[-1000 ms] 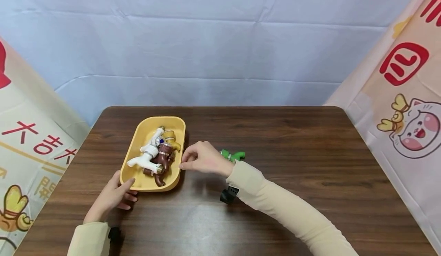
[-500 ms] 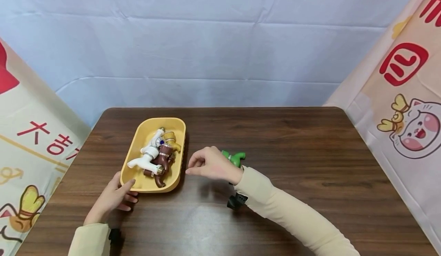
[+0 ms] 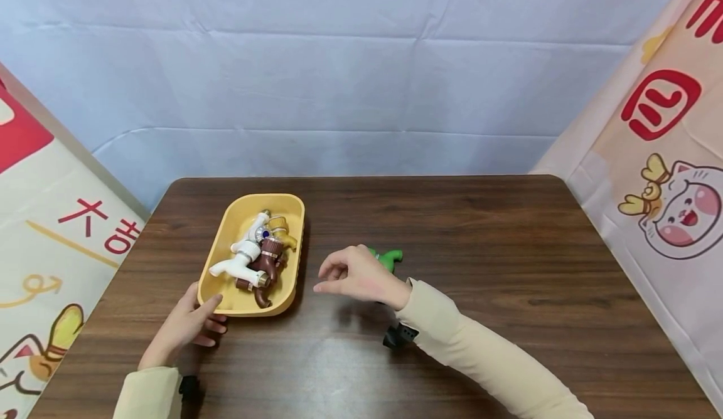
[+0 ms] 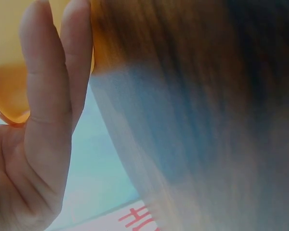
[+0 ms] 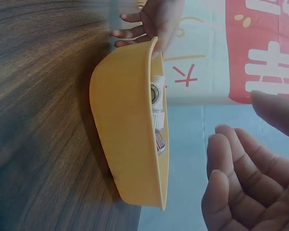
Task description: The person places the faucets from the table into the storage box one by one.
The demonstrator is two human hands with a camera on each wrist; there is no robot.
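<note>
A yellow plastic basin point(image 3: 226, 231) stands on the left part of the table with several plastic taps inside. Among them are a white tap point(image 3: 240, 266), a brown tap point(image 3: 271, 259) and a yellow tap point(image 3: 278, 224). My left hand point(image 3: 183, 325) grips the basin's near left corner, thumb over the rim and fingers along the outside wall point(image 5: 120, 106). To the right of the basin hovers my right hand point(image 3: 361, 275), fingers loosely bent and holding nothing. Behind that hand lies a green tap point(image 3: 390, 259), partly hidden by it.
The dark wooden table point(image 3: 480, 237) reaches back to a pale cloth backdrop point(image 3: 361, 93). Printed banners hang at both sides, one with a cartoon cat point(image 3: 680, 212) on the right. A black wrist device point(image 3: 400, 335) sits beneath the right cuff.
My right hand has left the basin's right rim and drawn back rightward and nearer, covering more of the green tap. The left hand keeps its grip and the basin stays in place.
</note>
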